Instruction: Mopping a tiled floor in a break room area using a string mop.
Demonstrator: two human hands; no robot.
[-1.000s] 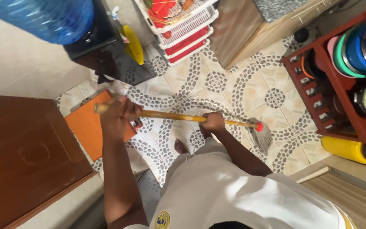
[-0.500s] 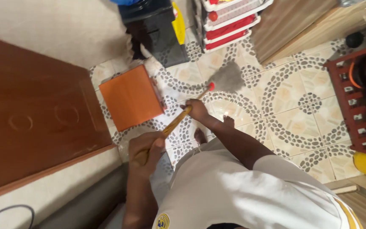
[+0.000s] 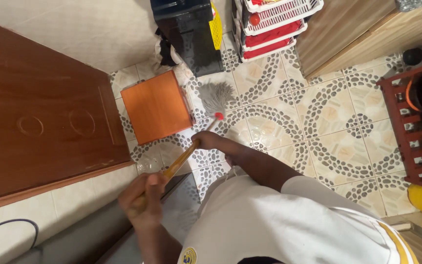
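- the left hand [image 3: 142, 198] is closed around the upper end of the mop handle [image 3: 181, 159], its fingers wrapped fully over the yellowish wooden stick.
- the right hand [image 3: 206, 141] grips the same handle lower down, also closed tight around it, closer to the mop head.
- the mop head [image 3: 216, 97], a bundle of grey strings with a small red collar at its base, lies spread on the patterned floor tiles [image 3: 318, 127], just to the right of the orange box [image 3: 156, 106].
- the handle runs at a slant from the left hand, below the orange box, up to the mop head beside the box's right edge.
- the brown wooden door [image 3: 40, 112] stands to the left of the orange box, near it.
- a black appliance [image 3: 191, 34] stands just above the orange box, and the mop head is just below it.
- red and white stacked baskets [image 3: 274, 24] are further right of the box, beyond the black appliance.
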